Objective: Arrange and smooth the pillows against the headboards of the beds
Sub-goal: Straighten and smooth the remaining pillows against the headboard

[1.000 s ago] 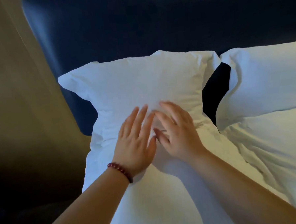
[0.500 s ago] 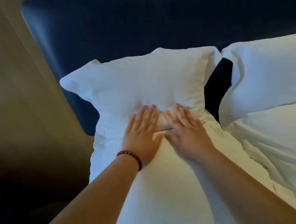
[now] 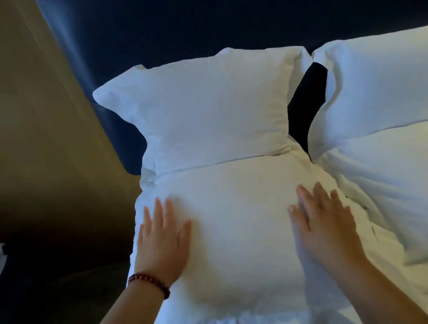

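Both hands lie flat with straight fingers, gripping nothing: I see my left hand (image 3: 162, 241) at lower left of centre pressing on the left flank of the front pillow (image 3: 236, 222), and my right hand (image 3: 328, 230) at lower right of centre pressing on that pillow's right flank, its fingers a little blurred. The front pillow fills the lower middle of the frame and bulges between the two palms, which sit well apart. Just above it, touching along a straight seam, the back pillow (image 3: 205, 112) stands in the middle of the frame and leans on the dark blue headboard (image 3: 200, 21) across the top. A beaded bracelet (image 3: 150, 283) circles my left wrist. At the right edge I see two more white pillows, an upper pillow (image 3: 382, 86) against the headboard and a lower pillow (image 3: 395, 182) in front of it, just beside the one under my hands. A tan wall (image 3: 31, 97) fills the upper left.
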Demonstrator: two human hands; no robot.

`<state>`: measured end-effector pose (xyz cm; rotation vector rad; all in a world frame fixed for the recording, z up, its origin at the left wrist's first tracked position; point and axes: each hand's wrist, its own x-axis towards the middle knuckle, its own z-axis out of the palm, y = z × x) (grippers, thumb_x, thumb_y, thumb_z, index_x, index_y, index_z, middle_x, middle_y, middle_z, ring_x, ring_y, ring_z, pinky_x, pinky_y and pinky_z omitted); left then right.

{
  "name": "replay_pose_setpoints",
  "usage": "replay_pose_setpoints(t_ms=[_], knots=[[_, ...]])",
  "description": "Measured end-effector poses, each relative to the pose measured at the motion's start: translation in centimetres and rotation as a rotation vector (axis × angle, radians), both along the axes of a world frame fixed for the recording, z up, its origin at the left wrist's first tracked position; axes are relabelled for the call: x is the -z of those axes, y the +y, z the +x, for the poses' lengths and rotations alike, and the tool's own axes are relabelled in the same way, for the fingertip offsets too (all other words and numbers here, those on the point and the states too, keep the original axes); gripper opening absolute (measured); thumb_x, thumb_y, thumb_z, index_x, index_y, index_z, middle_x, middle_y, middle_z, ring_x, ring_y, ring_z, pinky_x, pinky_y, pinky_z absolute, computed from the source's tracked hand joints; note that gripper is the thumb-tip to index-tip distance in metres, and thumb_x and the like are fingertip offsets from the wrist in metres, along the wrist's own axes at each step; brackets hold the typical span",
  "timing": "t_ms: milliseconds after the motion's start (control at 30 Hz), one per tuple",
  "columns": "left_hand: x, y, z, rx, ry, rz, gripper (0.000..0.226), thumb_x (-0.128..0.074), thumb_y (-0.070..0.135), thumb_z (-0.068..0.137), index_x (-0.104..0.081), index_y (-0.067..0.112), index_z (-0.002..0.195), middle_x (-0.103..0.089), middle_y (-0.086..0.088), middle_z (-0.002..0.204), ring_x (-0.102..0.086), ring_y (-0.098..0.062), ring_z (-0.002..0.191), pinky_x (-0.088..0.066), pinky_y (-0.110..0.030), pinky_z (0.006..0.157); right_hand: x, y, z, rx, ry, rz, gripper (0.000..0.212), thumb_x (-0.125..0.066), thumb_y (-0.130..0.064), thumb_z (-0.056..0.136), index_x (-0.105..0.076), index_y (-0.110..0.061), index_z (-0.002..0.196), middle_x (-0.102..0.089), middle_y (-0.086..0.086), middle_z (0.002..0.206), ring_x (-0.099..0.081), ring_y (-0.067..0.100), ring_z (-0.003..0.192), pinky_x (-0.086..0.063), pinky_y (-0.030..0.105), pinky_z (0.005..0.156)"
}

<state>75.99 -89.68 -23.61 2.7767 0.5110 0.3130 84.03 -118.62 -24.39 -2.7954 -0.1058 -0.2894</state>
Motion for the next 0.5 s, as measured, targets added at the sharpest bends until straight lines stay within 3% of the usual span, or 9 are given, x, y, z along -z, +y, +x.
replay_pose_setpoints(t_ms=[100,167,233,367,433,500], knots=[[-0.8,-5.0,-0.5,0.387,-0.199,0.144,0.065,-0.013,0.056,0.097,-0.023,0.022,0.152,-0.022,-0.004,0.159,-0.017,-0.024,0.147,-0.02,-0.037,0.117,-0.2,5.0,-3.7,-0.336,-0.269,-0.002,0.056,-0.036,-0.044,0.09,-0.054,-0.018,0.136,-0.046,0.011,0.147,-0.044,0.034,0.134,-0.034,0.049,0.108],[1.7,-6.0,-1.7,0.56,-0.155,0.276,0.06,-0.018,0.053,0.1,-0.023,0.024,0.152,-0.022,-0.002,0.159,-0.019,-0.022,0.147,-0.019,-0.04,0.115,1.6,6.3,-6.0,-0.5,-0.281,-0.127,0.056,-0.038,-0.042,0.091,-0.049,-0.021,0.142,-0.041,0.005,0.152,-0.037,0.026,0.141,-0.027,0.046,0.111],[4.1,-3.5,-2.8,0.469,-0.071,0.327,0.064,-0.017,0.058,0.099,-0.019,0.025,0.154,-0.015,-0.003,0.161,-0.017,-0.023,0.148,-0.019,-0.043,0.115,3.7,4.2,-5.9,-0.444,-0.271,-0.158,0.055,-0.037,-0.049,0.095,-0.044,-0.028,0.145,-0.033,0.002,0.157,-0.027,0.023,0.146,-0.025,0.045,0.115],[6.2,1.8,-5.4,0.241,0.025,0.401,0.067,-0.009,0.058,0.098,-0.02,0.022,0.153,-0.021,-0.008,0.159,-0.029,-0.03,0.143,-0.034,-0.055,0.109,7.0,-2.3,-5.7,-0.134,-0.203,-0.102,0.066,-0.024,-0.058,0.098,-0.039,-0.019,0.149,-0.029,0.013,0.157,-0.026,0.036,0.144,-0.029,0.051,0.113],[5.2,1.6,-6.3,0.094,0.022,0.334,0.072,-0.011,0.057,0.096,-0.022,0.014,0.153,-0.021,-0.012,0.159,-0.022,-0.034,0.145,-0.029,-0.059,0.11,6.8,-3.2,-6.5,-0.008,-0.153,-0.004,0.067,-0.018,-0.055,0.099,-0.034,-0.015,0.15,-0.026,0.019,0.157,-0.022,0.043,0.143,-0.029,0.056,0.112],[3.8,-1.4,-6.8,0.104,-0.095,0.249,0.073,-0.014,0.054,0.096,-0.017,0.009,0.153,-0.01,-0.012,0.161,-0.007,-0.033,0.148,-0.018,-0.055,0.117,5.9,-1.2,-8.2,-0.041,-0.247,0.053,0.06,-0.021,-0.045,0.101,-0.037,-0.012,0.148,-0.026,0.017,0.158,-0.019,0.04,0.145,-0.025,0.056,0.113]])
